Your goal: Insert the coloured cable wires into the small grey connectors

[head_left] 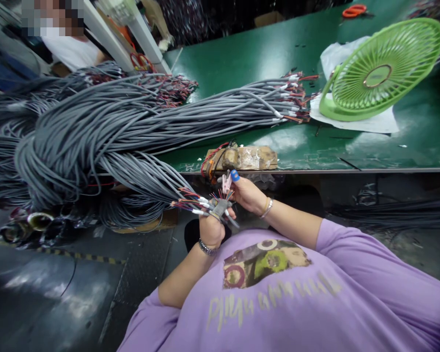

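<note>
Left hand [211, 229]: fingers curled closely around a grey cable [218, 211], no visible gap; its stripped wires [225, 194] fan out just beyond the fingers, toward the right hand [250, 194]. Right hand: thumb and fingers bent near one another at the wires, a blue cover [234, 175] on one digit; a small pink piece [226, 183] sits just beside that tip. Cannot tell whether the right fingers pinch the piece, the wires or neither. Cable ends with white bands [200, 212] lie just left of the left fingers, touching or nearly so; contact unclear. Metal-banded watch [208, 248] on the left wrist, bracelet [267, 208] on the right. Just beyond the right fingertips, at the edge of the green bench [315, 152], lies a worn brown block [262, 157], red and black leads at its left end. Large heap of grey cables [69, 127] left of both hands, one arm of it reaching across the bench beyond the fingers. Green fan [377, 73] stands well apart, beyond and to the right.
</note>
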A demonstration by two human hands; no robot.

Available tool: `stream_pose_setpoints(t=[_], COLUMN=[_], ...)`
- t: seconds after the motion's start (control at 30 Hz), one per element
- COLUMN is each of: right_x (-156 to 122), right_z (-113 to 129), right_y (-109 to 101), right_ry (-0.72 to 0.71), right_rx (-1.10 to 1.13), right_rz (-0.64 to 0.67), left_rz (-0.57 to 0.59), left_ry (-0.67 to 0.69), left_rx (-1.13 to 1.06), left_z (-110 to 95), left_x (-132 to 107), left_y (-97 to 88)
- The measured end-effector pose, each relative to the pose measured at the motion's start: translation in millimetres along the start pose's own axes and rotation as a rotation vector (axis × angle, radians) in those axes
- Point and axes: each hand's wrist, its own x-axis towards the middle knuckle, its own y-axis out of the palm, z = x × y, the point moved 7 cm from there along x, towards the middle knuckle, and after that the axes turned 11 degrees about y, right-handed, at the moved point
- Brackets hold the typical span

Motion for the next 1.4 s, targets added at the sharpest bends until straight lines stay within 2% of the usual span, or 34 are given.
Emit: stream_pose_setpoints(t=[0.07, 0.2, 0.37, 0.63, 0.77, 0.93, 1.17, 1.4], right_x=[1, 3, 4, 1, 0, 3, 9, 11], right_z=[-1, 0, -8, -9, -3, -2, -10, -4], right_y=[5, 6, 3, 1, 2, -2, 5, 10], right_ry=[0.037, 0.01, 0.074, 0.206, 0.151, 0.064, 0.175, 0.122], right_rx=[0.086, 0.17, 0.206, 0.18, 0.121, 0.05, 0.122, 0.231], right_rz=[0.028, -0.007, 0.019, 0.073, 0.106, 0.073, 0.118, 0.062], left_rz=[0.003, 0.004, 0.015, 0.036, 0.027, 0.028, 0.013, 0.028], left_ry=[-0.009, -0.022, -0.016, 0.017, 0.025, 0.022, 0.013, -0.002], left_rx=[0.027, 0.047, 0.035, 0.04, -0.01, -0.017, -0.014, 0.012], left_z=[1, 6, 9, -2, -4, -3, 1, 4], left_x=[0, 0, -2, -9, -8, -5, -2, -1], left_y=[-0.3, -2.5, -5.4, -6.9, -5.4, -1.9, -2.2, -2.2])
